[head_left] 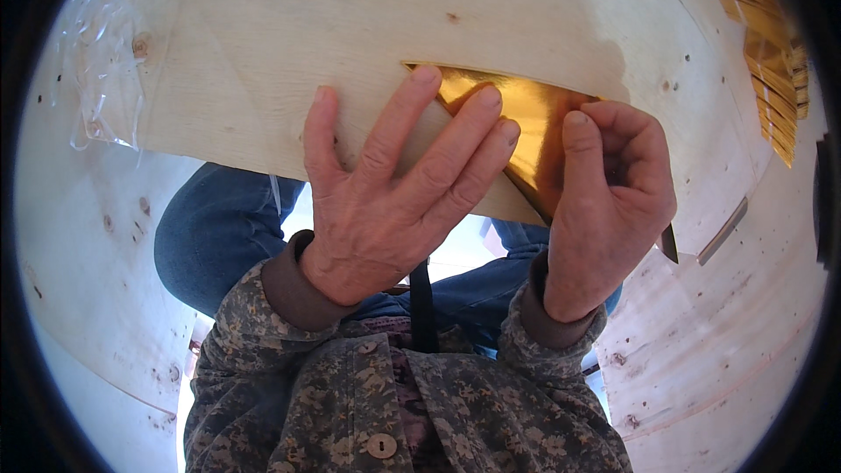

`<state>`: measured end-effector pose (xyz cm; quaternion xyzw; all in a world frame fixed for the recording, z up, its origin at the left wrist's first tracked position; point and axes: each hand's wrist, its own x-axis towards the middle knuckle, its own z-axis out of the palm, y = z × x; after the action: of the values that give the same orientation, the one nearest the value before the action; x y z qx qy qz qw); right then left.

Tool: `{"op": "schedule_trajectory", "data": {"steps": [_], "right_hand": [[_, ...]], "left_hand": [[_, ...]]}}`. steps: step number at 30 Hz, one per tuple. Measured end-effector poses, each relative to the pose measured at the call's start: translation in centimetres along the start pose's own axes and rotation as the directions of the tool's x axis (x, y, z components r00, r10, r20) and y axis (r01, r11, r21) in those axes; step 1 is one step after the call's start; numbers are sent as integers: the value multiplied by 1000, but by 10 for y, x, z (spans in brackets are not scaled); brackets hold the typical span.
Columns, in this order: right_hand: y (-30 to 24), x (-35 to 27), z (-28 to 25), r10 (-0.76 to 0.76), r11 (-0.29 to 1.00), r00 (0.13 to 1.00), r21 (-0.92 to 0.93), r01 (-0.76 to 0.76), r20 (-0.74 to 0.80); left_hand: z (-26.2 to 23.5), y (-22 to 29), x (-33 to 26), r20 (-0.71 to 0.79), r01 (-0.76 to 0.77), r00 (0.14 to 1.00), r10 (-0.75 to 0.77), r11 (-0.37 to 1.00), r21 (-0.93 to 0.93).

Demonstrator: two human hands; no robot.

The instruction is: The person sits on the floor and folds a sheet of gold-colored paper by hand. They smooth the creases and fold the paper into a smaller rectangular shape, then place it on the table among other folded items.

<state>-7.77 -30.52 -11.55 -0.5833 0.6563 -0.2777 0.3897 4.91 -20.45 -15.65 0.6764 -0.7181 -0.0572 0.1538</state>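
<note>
A shiny gold foil sheet (536,105), shaped like a triangle where it shows, lies on the pale wooden board in front of me. My left hand (394,166) rests with fingers spread, its middle fingertips on the foil's left edge and the little finger over bare wood. Thumb and forefinger of my right hand (613,184) pinch the sheet's right part, the other fingers curled in. That hand hides some of the foil, and a dark pointed corner sticks out below it past the board's front edge.
The wooden board (263,44) spans the width before me, its front edge above my knees (219,236). Crumpled clear plastic film (105,61) lies at its left end. A stack of gold foil strips (758,52) is at the far right, near a thin dark strip (724,230).
</note>
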Motion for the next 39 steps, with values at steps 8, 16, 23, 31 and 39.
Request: {"op": "schedule_trajectory", "data": {"steps": [8, 16, 23, 31, 39], "right_hand": [[1, -1, 1, -25, 996, 999, -89, 23, -23], [0, -1, 1, 5, 998, 1000, -56, -5, -16], [-2, -1, -1, 7, 999, 1000, -39, -7, -2], [0, -2, 1, 3, 995, 1000, -103, -6, -21], [0, -2, 2, -3, 992, 999, -125, -1, -35]], "left_hand": [[-1, 2, 2, -12, 28, 1000, -28, 1000, -10], [0, 2, 3, -23, 24, 999, -24, 1000, 0], [-3, 4, 2, 5, 44, 999, -44, 999, -23], [-1, 3, 1, -9, 42, 999, -42, 999, -21], [-1, 4, 1, -9, 55, 998, -56, 998, -29]]}}
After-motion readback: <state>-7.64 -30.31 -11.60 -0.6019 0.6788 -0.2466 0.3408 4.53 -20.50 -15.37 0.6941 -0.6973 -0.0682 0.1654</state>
